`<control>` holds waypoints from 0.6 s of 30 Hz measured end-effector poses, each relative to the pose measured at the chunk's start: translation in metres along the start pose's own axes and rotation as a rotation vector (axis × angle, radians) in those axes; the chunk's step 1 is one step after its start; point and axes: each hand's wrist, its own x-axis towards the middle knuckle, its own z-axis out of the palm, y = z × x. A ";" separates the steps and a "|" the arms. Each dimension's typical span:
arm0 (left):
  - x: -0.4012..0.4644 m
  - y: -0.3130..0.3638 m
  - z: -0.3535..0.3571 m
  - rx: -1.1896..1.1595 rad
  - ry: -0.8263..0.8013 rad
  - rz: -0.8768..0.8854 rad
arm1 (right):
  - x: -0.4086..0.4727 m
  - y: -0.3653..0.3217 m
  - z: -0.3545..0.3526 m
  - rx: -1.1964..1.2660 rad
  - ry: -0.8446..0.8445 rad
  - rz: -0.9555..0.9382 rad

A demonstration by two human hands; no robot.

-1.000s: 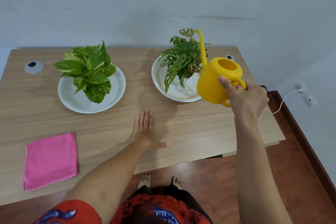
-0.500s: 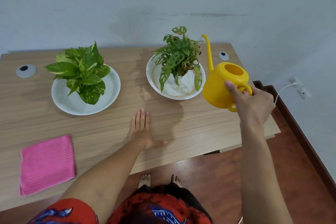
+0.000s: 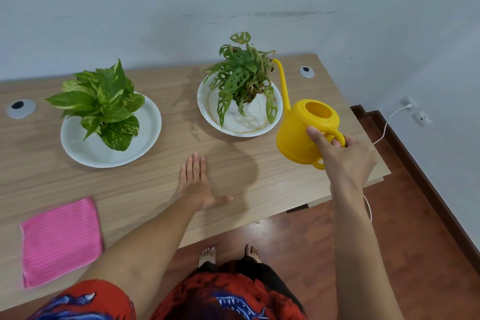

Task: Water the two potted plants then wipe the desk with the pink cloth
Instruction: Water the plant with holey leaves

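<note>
My right hand [image 3: 342, 156] grips the handle of a yellow watering can [image 3: 301, 132], held upright to the right of the holey-leaved plant [image 3: 241, 73]. The can's thin spout rises beside that plant's leaves. This plant stands in a white dish [image 3: 255, 126]. Further left, a broad-leaved green and yellow plant [image 3: 104, 101] stands in a second white dish [image 3: 140, 140]. My left hand [image 3: 196, 182] lies flat on the wooden desk [image 3: 161, 184], fingers together, thumb out. A pink cloth [image 3: 61, 240] lies spread near the desk's front left edge.
Two round grey cable grommets sit in the desk, one at the far left [image 3: 20, 108] and one at the back right [image 3: 306, 72]. A white cable [image 3: 387, 125] runs from a wall socket past the desk's right end. My bare feet [image 3: 228, 254] stand on the red-brown floor.
My right hand has drawn the watering can back to the right and lower, away from the holey-leaved plant, and tipped it upright. The left hand has stayed flat on the desk.
</note>
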 end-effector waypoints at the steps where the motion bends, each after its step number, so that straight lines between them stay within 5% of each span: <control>1: 0.000 0.000 0.000 0.000 -0.002 -0.001 | -0.001 0.003 0.000 0.007 -0.003 0.002; 18: 0.001 -0.001 0.002 -0.030 -0.003 0.002 | -0.024 0.030 -0.013 -0.036 0.021 0.010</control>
